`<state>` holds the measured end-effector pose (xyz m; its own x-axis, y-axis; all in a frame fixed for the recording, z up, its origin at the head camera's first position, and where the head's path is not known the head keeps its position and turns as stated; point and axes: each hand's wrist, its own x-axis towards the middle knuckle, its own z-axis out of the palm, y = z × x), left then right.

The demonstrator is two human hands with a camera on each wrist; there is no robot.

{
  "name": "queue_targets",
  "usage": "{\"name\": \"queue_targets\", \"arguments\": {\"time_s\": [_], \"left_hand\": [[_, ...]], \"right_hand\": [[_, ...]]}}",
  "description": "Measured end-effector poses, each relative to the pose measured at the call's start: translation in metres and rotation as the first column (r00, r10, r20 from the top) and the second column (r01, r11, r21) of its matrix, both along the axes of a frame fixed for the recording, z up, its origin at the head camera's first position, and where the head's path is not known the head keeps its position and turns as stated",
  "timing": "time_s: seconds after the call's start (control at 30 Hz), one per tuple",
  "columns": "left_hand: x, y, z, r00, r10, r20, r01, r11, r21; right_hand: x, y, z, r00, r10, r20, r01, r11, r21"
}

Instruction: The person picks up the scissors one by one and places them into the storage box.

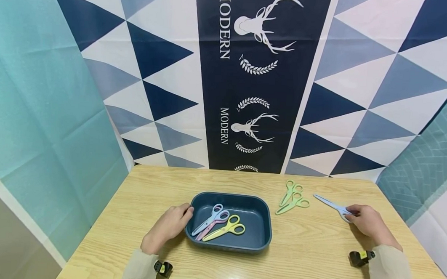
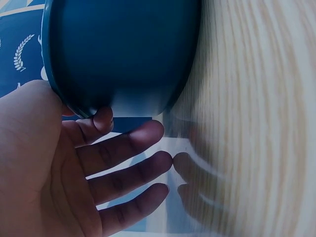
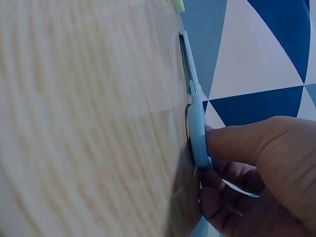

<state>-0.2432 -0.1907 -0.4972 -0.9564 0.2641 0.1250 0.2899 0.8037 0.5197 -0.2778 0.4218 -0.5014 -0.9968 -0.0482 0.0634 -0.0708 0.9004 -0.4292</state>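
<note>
At the right of the table my right hand [image 1: 368,223] pinches the handle of light blue scissors [image 1: 328,202] between thumb and fingers. Their blades point back and left, and in the right wrist view these scissors [image 3: 197,131] lie close along the tabletop. My left hand [image 1: 169,225] grips the left rim of a dark blue rectangular bin [image 1: 266,215]. From below, the left wrist view shows the index finger against its outer wall [image 2: 123,54] and the other fingers spread. Inside the bin lie blue scissors [image 1: 202,226], pink-purple scissors [image 1: 210,228] and yellow scissors [image 1: 217,233].
Two pairs of green scissors, one farther back [image 1: 285,197] and one nearer [image 1: 287,208], lie close together between the bin and my right hand. The wooden table [image 1: 308,262] ends at a patterned cloth backdrop [image 1: 166,81].
</note>
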Motion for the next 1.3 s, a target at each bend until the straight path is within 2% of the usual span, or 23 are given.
{"name": "queue_targets", "arguments": {"time_s": [0.17,0.37,0.67,0.97,1.3], "left_hand": [[0.0,0.0,0.001,1.0,-0.001,0.003,0.001,1.0,0.003],[0.0,-0.001,0.0,1.0,-0.003,-0.002,0.003,1.0,0.0],[0.001,-0.001,0.001,1.0,-0.002,0.001,0.002,1.0,0.003],[0.0,-0.001,0.0,1.0,-0.002,-0.001,0.002,1.0,-0.004],[0.001,0.0,0.001,1.0,-0.003,-0.008,0.003,1.0,0.001]], "right_hand": [[0.002,0.0,0.002,1.0,-0.005,-0.003,0.005,1.0,-0.003],[0.005,0.003,0.005,0.999,0.036,-0.026,-0.035,0.999,0.021],[0.009,0.006,0.016,0.998,0.05,-0.046,-0.049,0.998,0.033],[0.006,-0.009,0.027,0.984,0.11,-0.139,-0.107,0.994,0.03],[0.007,-0.026,0.038,0.974,0.129,-0.188,-0.124,0.992,0.039]]}}
